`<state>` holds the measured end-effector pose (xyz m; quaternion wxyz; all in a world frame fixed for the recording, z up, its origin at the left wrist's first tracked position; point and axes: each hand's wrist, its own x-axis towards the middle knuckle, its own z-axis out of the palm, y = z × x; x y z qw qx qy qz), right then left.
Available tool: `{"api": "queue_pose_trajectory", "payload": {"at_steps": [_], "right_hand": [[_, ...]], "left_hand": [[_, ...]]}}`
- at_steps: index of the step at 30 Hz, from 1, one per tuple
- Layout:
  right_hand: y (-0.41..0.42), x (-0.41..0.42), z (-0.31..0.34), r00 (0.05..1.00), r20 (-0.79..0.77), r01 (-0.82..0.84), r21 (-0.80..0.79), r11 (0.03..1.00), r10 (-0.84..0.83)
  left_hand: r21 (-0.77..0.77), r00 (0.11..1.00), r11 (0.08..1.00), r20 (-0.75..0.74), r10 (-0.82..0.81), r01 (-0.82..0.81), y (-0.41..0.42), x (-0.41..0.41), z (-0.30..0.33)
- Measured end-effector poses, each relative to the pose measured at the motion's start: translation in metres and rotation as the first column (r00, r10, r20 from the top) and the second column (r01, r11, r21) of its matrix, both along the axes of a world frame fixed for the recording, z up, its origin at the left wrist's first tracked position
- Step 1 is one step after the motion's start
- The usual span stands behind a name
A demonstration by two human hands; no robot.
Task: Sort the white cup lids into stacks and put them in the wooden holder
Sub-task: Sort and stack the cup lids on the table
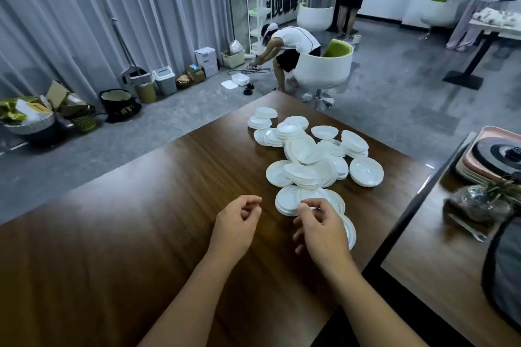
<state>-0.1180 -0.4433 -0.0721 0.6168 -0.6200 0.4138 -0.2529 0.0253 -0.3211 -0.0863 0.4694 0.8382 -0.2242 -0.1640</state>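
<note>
A dark brown table (pixel 141 234) with a glossy wood-grain top carries a loose heap of white cup lids (pixel 310 155), which runs from its far corner back along the right-hand edge toward the person. The lids are thin, round, shallow discs of smooth plastic with raised rims; some lie flat and alone, others lean on one another or nest in short uneven piles. The nearest pile (pixel 290 200) sits just ahead of the right hand (pixel 321 228), and another lid (pixel 349 231) lies partly hidden under that hand near the right edge. The right hand's thumb and forefinger are drawn together at the rim of the nearest pile, with the remaining fingers curled below; whether they actually pinch a lid cannot be told. The left hand (pixel 236 220) hovers over bare wood just left of the pile, its fingers loosely curled around nothing. No wooden holder is in sight. To the right, across a narrow gap, a second dark table (pixel 439 276) bears a slim metal fork (pixel 468 227).
</note>
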Motion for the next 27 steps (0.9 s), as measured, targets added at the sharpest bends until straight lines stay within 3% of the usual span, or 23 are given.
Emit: {"api": "queue_pose_trajectory", "payload": {"at_steps": [7,13,19,23,27], "right_hand": [[-0.044,-0.05,0.014,0.958,-0.17,0.172,-0.312,0.935,-0.233],[-0.06,-0.064,0.006,0.897,-0.416,0.05,-0.234,0.971,-0.146],[-0.056,-0.059,-0.007,0.911,-0.395,0.046,-0.2,0.979,-0.124],[-0.053,-0.057,-0.008,0.961,-0.256,0.066,-0.15,0.986,-0.103],[-0.041,-0.048,-0.003,0.982,-0.175,0.038,-0.201,0.979,-0.074]], "left_hand": [[-0.043,1.0,0.999,-0.014,0.013,-0.013,-0.011,-0.006,-0.004],[-0.039,0.999,0.999,0.004,0.034,-0.034,-0.012,-0.009,-0.004],[-0.056,0.999,0.998,-0.001,0.034,-0.034,-0.009,-0.013,-0.002],[-0.115,0.998,0.993,-0.055,0.031,-0.037,-0.007,-0.021,0.0],[-0.298,0.946,0.951,-0.273,-0.172,0.087,-0.008,-0.031,0.005]]}}
